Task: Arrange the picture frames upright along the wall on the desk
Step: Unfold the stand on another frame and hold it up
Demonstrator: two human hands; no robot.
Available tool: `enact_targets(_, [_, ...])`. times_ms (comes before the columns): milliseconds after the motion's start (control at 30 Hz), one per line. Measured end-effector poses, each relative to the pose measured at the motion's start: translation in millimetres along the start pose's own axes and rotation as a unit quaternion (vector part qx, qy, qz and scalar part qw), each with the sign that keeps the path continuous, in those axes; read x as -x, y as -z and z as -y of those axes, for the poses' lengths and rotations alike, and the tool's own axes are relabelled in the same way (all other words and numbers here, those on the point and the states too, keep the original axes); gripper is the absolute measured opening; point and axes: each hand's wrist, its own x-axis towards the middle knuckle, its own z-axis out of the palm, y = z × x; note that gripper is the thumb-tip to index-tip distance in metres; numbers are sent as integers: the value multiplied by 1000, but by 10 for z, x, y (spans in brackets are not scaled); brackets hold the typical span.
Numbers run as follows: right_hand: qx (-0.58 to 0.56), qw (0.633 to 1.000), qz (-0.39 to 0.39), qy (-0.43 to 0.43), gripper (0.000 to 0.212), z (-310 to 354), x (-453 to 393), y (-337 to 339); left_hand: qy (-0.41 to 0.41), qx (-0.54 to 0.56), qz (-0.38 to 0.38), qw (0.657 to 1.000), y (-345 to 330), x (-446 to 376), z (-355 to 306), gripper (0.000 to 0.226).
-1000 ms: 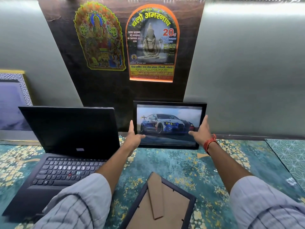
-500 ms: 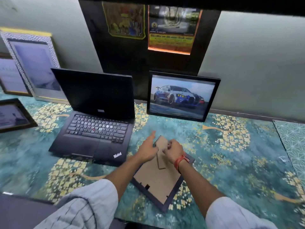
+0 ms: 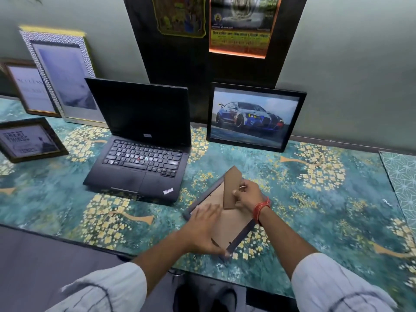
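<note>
A grey-green wall (image 3: 351, 64) runs behind a long desk (image 3: 315, 199) covered with a teal mat printed with yellow blossoms and gold trunks. A black vertical panel (image 3: 180, 70) on the wall carries two posters: a colourful figure print (image 3: 180, 19) and an orange-edged notice (image 3: 239, 30) with script too blurred to read. At the desk's far right lies a paler mat with a geometric star pattern (image 3: 403, 176).

An open black laptop (image 3: 139, 140) sits left of centre, its screen dark, with a small slanted logo on the palm rest that cannot be read. Just right of it the car picture frame (image 3: 255, 117) stands upright, leaning against the wall. To the left, a tall silver-textured frame (image 3: 60, 73) and a brown-edged frame (image 3: 29, 91) with faint writing lean against the wall too. Nearer, a dark wooden frame (image 3: 29, 139) lies tilted on the mat; its print reads "GREAT THINGS" at the top, the rest unclear.

Near the front edge, between the laptop and the person, a small dark frame (image 3: 225, 212) lies face down, cardboard back up. The left hand (image 3: 206, 230) presses flat and spread on the backing near its lower corner. The right hand (image 3: 247, 197), wearing a red thread at the wrist, pinches the cardboard easel stand (image 3: 231, 188), which is raised off the backing.
</note>
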Motion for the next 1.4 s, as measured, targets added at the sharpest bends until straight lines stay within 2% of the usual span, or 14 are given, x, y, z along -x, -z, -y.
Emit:
enact_targets(133, [-69, 995, 8, -70, 16, 199, 36, 186, -118, -126, -30, 985, -75, 78, 267, 126])
enact_targets(267, [-77, 989, 20, -124, 7, 333, -3, 292, -166, -122, -119, 971, -42, -33, 392, 84])
enact_targets(433, [-80, 986, 31, -143, 11, 476, -87, 375, -205, -29, -225, 952, 252, -91, 367, 49])
enact_targets(633, [-47, 992, 80, -83, 14, 836, -157, 504, -135, 188, -315, 920, 555, -187, 338, 30])
enact_targets(733, [7, 992, 104, -75, 11, 910, -208, 571, -113, 310, -303, 894, 729, -221, 221, 21])
enact_targets(867, [27, 989, 108, -95, 7, 893, -222, 698, -51, 404, -270, 873, 888, -269, 149, 27])
enact_targets(933, [22, 988, 108, -107, 4, 879, -209, 762, -14, 439, -256, 861, 953, -310, 128, 28])
enact_targets(1033, [52, 982, 145, -106, 5, 849, -232, 879, 6, 488, -231, 842, 1034, -354, 112, 9])
enact_targets(1133, [100, 974, 193, -71, 11, 823, -170, 1010, 36, 510, -204, 835, 1080, -371, 176, 14])
enact_targets(1167, [95, 973, 203, -54, 12, 790, -138, 1050, 56, 517, -197, 831, 1097, -382, 195, 14])
enact_targets(1200, [43, 973, 223, -49, 12, 744, -106, 1079, 71, 527, -192, 825, 1119, -405, 222, 15])
enact_targets(1267, [-78, 965, 246, -43, 17, 620, -38, 1112, 92, 555, -180, 807, 1168, -437, 246, 30])
enact_targets(1400, [-106, 969, 221, -27, 36, 392, -18, 1022, 131, 571, -153, 796, 1245, -528, 204, 30])
